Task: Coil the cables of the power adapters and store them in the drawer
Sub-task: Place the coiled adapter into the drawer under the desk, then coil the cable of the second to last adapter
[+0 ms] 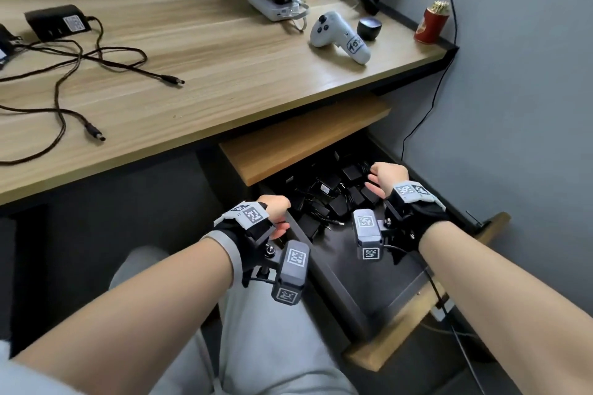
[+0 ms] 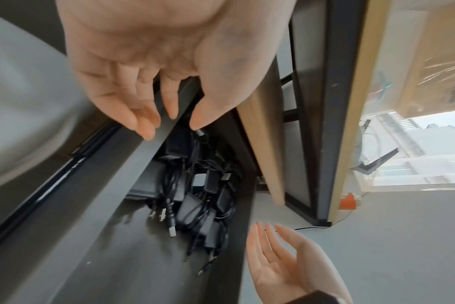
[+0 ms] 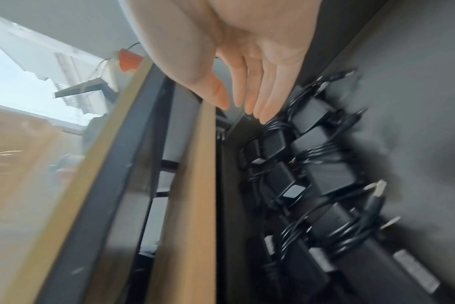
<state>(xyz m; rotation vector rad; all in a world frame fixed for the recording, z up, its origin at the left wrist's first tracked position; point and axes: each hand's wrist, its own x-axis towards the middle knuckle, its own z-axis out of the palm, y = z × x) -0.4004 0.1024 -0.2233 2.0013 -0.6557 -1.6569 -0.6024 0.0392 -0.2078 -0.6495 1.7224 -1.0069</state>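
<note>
The dark drawer (image 1: 362, 269) is pulled out under the desk, with several black power adapters (image 1: 330, 199) and their wound cables piled at its back. My left hand (image 1: 279, 218) hangs over the drawer's left wall (image 2: 143, 156) with relaxed fingers (image 2: 148, 131) and holds nothing. My right hand (image 1: 375, 179) hovers flat just above the pile, fingers straight (image 3: 262, 117) and empty. The stored adapters (image 3: 320, 172) lie close together. On the desk, a black adapter (image 1: 57, 22) lies with its cable (image 1: 96, 58) spread loose. A second one shows at the far left edge (image 1: 6, 42).
A wooden shelf (image 1: 301, 138) overhangs the drawer's back. On the desk stand a white controller (image 1: 340, 37), a power bank under a phone (image 1: 276, 0), a small black speaker (image 1: 369, 29) and a red can (image 1: 430, 26). A thin cable (image 1: 433, 99) runs down the grey wall.
</note>
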